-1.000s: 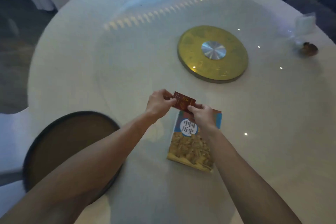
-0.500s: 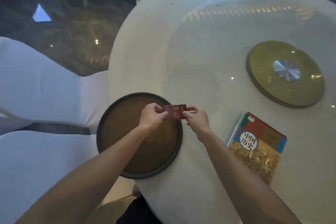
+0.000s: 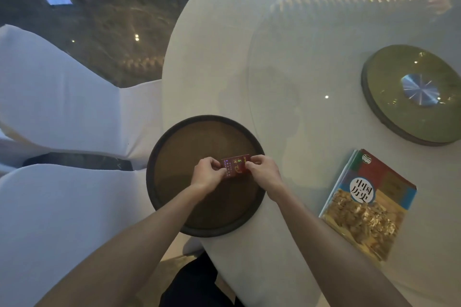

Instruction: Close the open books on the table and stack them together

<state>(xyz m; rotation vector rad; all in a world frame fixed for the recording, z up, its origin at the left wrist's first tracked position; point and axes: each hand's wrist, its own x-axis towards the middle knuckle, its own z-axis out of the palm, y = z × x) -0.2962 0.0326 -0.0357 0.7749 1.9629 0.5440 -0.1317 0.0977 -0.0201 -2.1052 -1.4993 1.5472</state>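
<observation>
While the white-draped chairs [image 3: 62,97] stood pushed back on the left, the person held a small red booklet [image 3: 235,166] over the dark round tray [image 3: 159,157] at the table's [image 3: 224,57] near edge, the left hand [image 3: 208,175] pinching its left end and the right hand [image 3: 263,171] its right, probably to keep it shut and square. Its long axis ran left to right, cover up; I could not tell whether it touched the tray. Well apart to the right, the closed history book [image 3: 369,203] lay flat on the table, its long axis angled from upper left toward the near right, waiting as the base of the stack.
</observation>
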